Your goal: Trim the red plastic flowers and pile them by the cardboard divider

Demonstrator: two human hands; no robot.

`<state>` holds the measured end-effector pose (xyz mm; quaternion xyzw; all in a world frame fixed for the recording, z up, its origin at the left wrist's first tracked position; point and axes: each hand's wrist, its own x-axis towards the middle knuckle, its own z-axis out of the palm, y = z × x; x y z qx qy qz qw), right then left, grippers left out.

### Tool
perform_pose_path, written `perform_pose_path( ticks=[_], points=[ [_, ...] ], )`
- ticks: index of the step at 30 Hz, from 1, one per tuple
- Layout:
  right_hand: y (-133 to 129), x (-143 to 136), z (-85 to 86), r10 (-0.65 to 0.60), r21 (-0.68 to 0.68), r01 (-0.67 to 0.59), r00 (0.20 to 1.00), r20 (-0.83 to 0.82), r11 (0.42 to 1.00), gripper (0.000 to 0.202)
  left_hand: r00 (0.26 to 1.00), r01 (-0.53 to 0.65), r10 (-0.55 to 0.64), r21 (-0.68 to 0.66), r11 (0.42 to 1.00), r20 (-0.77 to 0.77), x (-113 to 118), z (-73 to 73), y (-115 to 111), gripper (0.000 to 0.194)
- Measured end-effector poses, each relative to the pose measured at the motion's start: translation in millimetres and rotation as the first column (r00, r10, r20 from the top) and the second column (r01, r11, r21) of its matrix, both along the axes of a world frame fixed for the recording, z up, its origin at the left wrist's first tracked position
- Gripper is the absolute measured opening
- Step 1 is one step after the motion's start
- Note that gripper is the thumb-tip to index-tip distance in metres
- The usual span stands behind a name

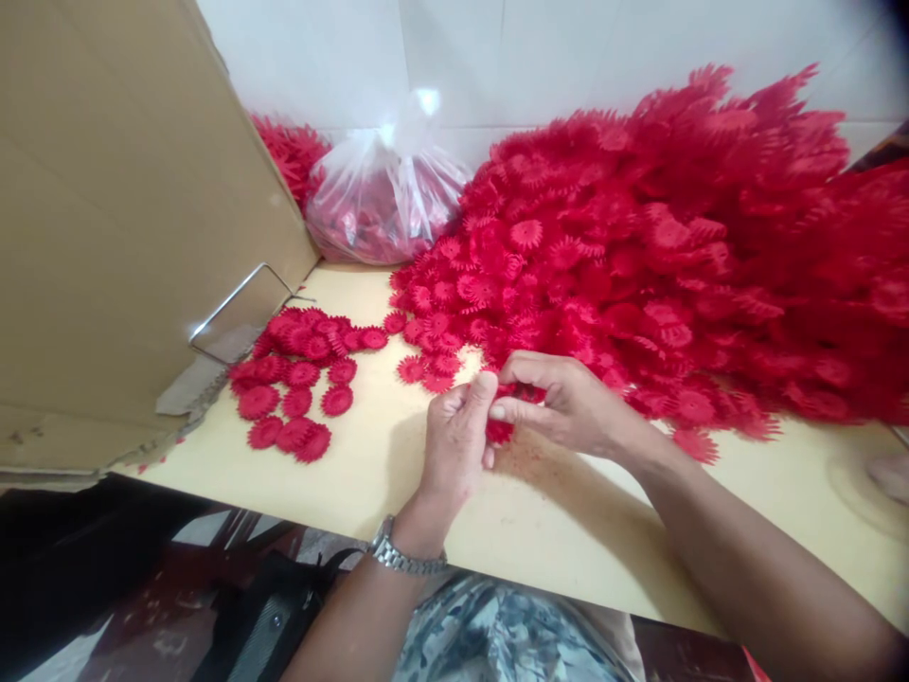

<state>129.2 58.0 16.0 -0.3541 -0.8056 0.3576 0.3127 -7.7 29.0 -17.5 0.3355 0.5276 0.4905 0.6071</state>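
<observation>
Between my two hands, above the pale yellow tabletop [568, 549], is a red toothed disc [500, 433], partly hidden by the fingers. My left hand [458, 426], with a metal watch on its wrist, is closed on it with the thumb pointing up. My right hand [561, 403] pinches at the same red piece from the right, thumb and bent forefinger close together. A small group of red toothed discs [298, 374] lies to the left. Just behind my hands rises a large heap of similar red pieces [603, 237].
A tall cardboard sheet [120, 218] stands at the left, with a bent metal wire handle [227, 308] by it. A knotted clear plastic bag [387, 199] of red pieces rests against the white tiled wall [454, 57]. Red crumbs speckle the table. A dark bag [274, 606] is below its front edge.
</observation>
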Motion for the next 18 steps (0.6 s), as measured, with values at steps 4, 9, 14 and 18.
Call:
perform_pose_path(
  ticks=[4,9,14,18],
  points=[
    [-0.4,-2.7,-2.9,-0.099,0.001,0.099,0.992,-0.072,0.995,0.016,0.986,0.137,-0.141,0.050,0.989,0.087,-0.6,0.3,-1.0,0.040],
    [13.6,18.2,-9.1,-0.595,0.310,0.589,0.799,-0.084,0.746,0.016,0.928,0.289,-0.299,0.078,0.954,0.223,1.7,0.3,-1.6,0.025],
    [30.8,43.7,-22.8,-0.774,0.690,0.502,0.618,0.135,0.521,0.029,0.918,0.260,-0.257,0.030,0.965,0.301,2.7,1.8,1.5,0.014],
    [28.0,37.7,-21.8,-0.724,0.684,0.491,0.685,0.078,0.539,0.028,0.951,0.204,-0.206,0.031,0.978,0.233,1.4,0.8,2.2,0.011]
  ],
)
